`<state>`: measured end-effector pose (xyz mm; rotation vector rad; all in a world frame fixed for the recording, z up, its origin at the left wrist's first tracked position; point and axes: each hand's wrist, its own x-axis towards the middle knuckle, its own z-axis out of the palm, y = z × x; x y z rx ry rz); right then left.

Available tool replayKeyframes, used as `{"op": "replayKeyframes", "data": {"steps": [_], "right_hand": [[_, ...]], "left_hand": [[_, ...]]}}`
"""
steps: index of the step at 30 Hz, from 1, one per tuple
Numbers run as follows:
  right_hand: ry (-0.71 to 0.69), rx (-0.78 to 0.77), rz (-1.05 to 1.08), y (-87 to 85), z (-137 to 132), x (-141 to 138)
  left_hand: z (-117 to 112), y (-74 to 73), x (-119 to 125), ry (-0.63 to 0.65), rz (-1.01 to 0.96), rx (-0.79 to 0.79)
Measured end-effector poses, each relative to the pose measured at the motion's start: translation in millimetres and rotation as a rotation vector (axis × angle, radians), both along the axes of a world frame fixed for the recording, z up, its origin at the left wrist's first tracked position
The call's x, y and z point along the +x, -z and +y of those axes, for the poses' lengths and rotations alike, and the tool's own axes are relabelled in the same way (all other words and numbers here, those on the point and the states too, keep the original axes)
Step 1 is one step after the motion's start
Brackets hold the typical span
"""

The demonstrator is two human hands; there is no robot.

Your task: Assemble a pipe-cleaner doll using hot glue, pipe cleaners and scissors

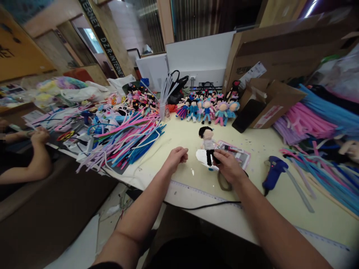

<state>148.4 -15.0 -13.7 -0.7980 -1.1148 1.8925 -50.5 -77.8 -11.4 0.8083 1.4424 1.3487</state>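
A small doll (208, 145) with black hair, a pale grey-white top and black trousers is held upright over the table. My right hand (228, 166) grips it by the legs, fingers closed. To its left, my left hand (176, 158) is apart from the doll, with its fingers curled and thumb pressed to them; whatever may be in them is hidden. Behind my right hand lies a flat pink-edged case (246, 158) with a marker-like tube (234, 149) on it. A brown loop (223, 183) shows beneath my right hand.
A blue glue gun (275, 173) with a clear stick lies at right. Fuzzy pipe cleaners (134, 138) are heaped at left, more (316, 179) at right. Several finished dolls (207, 111) stand at the back near a cardboard box (269, 104). A black cable (202, 206) crosses the front edge. Another person's arm (39, 157) rests far left.
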Motion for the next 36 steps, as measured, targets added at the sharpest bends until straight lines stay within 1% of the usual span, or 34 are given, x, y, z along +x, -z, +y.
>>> {"op": "replayKeyframes", "data": {"steps": [2, 3, 5, 7, 9, 11, 12, 13, 14, 15, 16, 18, 19, 20, 21, 22, 23, 24, 26, 28, 30, 31, 32, 33, 36], "right_hand": [[0.056, -0.026, 0.035, -0.7, 2.4, 1.2], [0.083, -0.037, 0.049, -0.7, 3.9, 1.8], [0.117, -0.053, 0.067, -0.3, 6.6, 2.8], [0.125, -0.06, 0.071, 0.1, 8.3, 3.2], [0.104, -0.045, 0.054, 0.4, 8.4, 2.7], [0.067, -0.015, 0.016, 1.1, 7.0, 1.4], [0.041, 0.0, -0.009, 1.9, 5.9, 0.5], [0.015, 0.012, -0.036, 3.0, 4.7, -0.5], [-0.013, 0.022, -0.059, 4.4, 3.5, -1.5], [-0.038, 0.033, -0.074, 6.0, 2.3, -2.4], [-0.058, 0.046, -0.083, 7.6, 1.1, -3.2], [-0.088, 0.074, -0.091, 9.7, -1.4, -4.2], [-0.097, 0.087, -0.095, 9.8, -2.9, -4.5], [-0.108, 0.1, -0.103, 9.2, -4.5, -4.7], [-0.121, 0.115, -0.114, 7.9, -6.2, -4.9], [-0.137, 0.133, -0.125, 6.1, -8.0, -5.2], [-0.155, 0.155, -0.137, 4.2, -9.8, -5.5], [-0.173, 0.179, -0.149, 2.4, -11.2, -6.0], [-0.205, 0.222, -0.174, 0.3, -12.6, -7.1], [-0.181, 0.243, -0.217, 1.5, -11.5, -7.8], [-0.113, 0.264, -0.296, 5.1, -9.4, -8.0], [-0.099, 0.299, -0.348, 7.1, -8.7, -7.9], [-0.111, 0.36, -0.402, 8.8, -8.7, -8.0], [-0.151, 0.442, -0.452, 10.1, -9.6, -8.3], [-0.326, 0.704, -0.588, 10.8, -17.1, -11.1]], "left_hand": [[-4.3, -0.7, -14.9, -0.058, 0.058, 0.016], [-9.3, -1.3, -26.5, -0.11, 0.101, 0.02], [-25.7, -3.6, -57.9, -0.262, 0.171, 0.029], [-49.6, -8.8, -98.1, -0.429, 0.192, 0.068], [-75.9, -17.6, -140.4, -0.618, 0.148, 0.186], [-96.8, -28.6, -173.7, -0.764, 0.062, 0.313], [-103.1, -33.8, -183.0, -0.816, 0.027, 0.357], [-105.7, -38.2, -185.7, -0.841, 0.001, 0.382], [-104.5, -41.2, -181.5, -0.83, -0.009, 0.387], [-99.8, -42.6, -170.2, -0.785, -0.005, 0.37], [-92.1, -42.4, -152.8, -0.683, 0.013, 0.319], [-70.9, -38.1, -105.5, -0.416, 0.079, 0.192], [-59.1, -34.8, -79.1, -0.243, 0.11, 0.125], [-47.6, -31.0, -53.5, -0.043, 0.114, 0.069], [-37.1, -27.2, -30.1, 0.112, 0.105, 0.034], [-28.0, -23.5, -10.1, 0.211, 0.089, 0.013], [-20.5, -19.9, 6.0, 0.269, 0.069, 0.007], [-14.7, -16.6, 18.0, 0.297, 0.054, 0.025], [-7.6, -11.2, 31.0, 0.253, 0.003, 0.075], [-5.3, -7.7, 33.3, 0.199, -0.075, 0.106], [-5.5, -6.1, 30.6, 0.176, -0.158, 0.113], [-5.9, -5.9, 28.9, 0.165, -0.191, 0.115], [-6.5, -6.0, 27.4, 0.153, -0.218, 0.117], [-7.0, -6.2, 26.5, 0.142, -0.239, 0.118], [-8.6, -7.4, 25.9, 0.125, -0.28, 0.122]]}}
